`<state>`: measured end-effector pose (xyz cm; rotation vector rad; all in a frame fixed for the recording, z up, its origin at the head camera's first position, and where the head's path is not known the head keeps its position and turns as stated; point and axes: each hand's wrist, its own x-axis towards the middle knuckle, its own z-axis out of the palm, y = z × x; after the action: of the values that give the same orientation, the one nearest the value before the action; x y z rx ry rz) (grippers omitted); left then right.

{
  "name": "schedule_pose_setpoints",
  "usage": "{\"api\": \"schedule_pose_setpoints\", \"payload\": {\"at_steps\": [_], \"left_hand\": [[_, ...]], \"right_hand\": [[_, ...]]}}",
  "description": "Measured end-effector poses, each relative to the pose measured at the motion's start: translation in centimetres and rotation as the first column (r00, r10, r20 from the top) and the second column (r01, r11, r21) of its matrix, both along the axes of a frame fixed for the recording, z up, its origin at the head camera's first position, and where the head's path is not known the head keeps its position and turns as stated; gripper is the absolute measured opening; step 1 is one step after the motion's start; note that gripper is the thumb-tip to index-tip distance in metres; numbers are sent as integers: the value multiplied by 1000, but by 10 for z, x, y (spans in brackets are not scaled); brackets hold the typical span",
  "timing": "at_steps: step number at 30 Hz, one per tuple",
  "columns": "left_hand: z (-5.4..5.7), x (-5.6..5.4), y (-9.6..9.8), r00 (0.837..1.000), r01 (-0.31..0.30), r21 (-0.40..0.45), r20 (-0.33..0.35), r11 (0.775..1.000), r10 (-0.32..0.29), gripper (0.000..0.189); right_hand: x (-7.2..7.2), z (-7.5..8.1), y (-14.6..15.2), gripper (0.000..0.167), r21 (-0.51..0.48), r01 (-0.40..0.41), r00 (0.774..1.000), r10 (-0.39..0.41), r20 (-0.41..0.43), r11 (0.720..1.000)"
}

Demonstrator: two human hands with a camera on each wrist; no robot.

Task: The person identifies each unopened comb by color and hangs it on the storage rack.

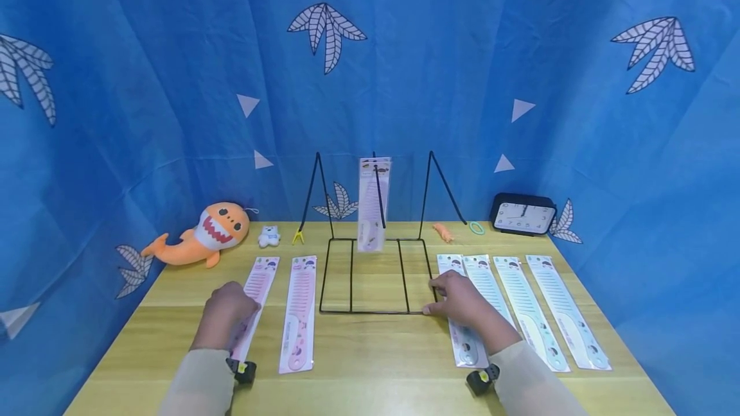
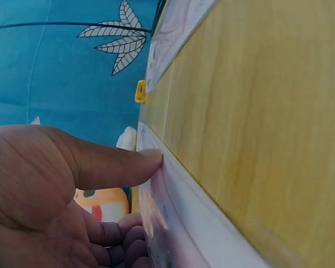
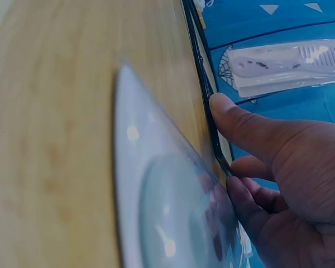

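My left hand (image 1: 228,313) lies over a packaged pink comb (image 1: 256,281) on the table. In the left wrist view its thumb (image 2: 123,164) meets one edge of the pack, with curled fingers (image 2: 114,240) at the other side. My right hand (image 1: 457,297) grips the front right corner of a black wire display rack (image 1: 364,312), thumb and fingers about the wire (image 3: 204,84). A packaged purple comb (image 1: 370,210) hangs from the rack's middle hook. Beneath my right forearm lies a packaged comb with a bluish round end (image 1: 467,352).
Another packaged pink comb (image 1: 298,320) lies left of the rack. Several packaged combs, one light green (image 1: 528,313), lie at right. Along the back are an orange shark plush (image 1: 222,230), a white bear figure (image 1: 268,236), a small orange toy (image 1: 443,232) and a black clock (image 1: 523,215).
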<state>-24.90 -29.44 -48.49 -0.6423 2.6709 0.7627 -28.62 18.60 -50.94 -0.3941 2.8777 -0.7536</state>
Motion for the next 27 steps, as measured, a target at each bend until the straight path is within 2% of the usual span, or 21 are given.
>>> {"api": "schedule_pose_setpoints", "payload": {"at_steps": [4, 10, 15, 18, 22, 24, 27], "left_hand": [[1, -2, -1, 1000, 7, 1, 8, 1000, -7, 52], [5, 4, -5, 1000, 7, 63, -3, 998, -6, 74], [12, 9, -14, 998, 49, 73, -35, 996, -46, 52], [20, 10, -19, 997, 63, 82, -53, 995, -59, 49], [32, 12, -23, 998, 29, 129, -64, 991, -21, 50], [40, 13, -23, 997, 10, 149, -75, 989, 1, 49], [55, 17, -21, 995, 12, 162, -104, 987, 5, 49]], "right_hand": [[0, 0, -1, 73, 1, 8, 1000, -8, 6, 1000], [1, 1, -1, 74, -9, 24, 1000, -24, 18, 1000], [2, 1, -1, 73, -6, 12, 1000, -12, 7, 1000], [1, 1, -1, 73, 1, 7, 1000, -7, 0, 1000], [1, 1, -1, 73, 2, 10, 1000, -10, 4, 1000], [1, 1, -1, 73, 4, 6, 1000, -6, 1, 1000], [1, 1, 0, 72, 6, 3, 1000, -3, -3, 1000]]}}
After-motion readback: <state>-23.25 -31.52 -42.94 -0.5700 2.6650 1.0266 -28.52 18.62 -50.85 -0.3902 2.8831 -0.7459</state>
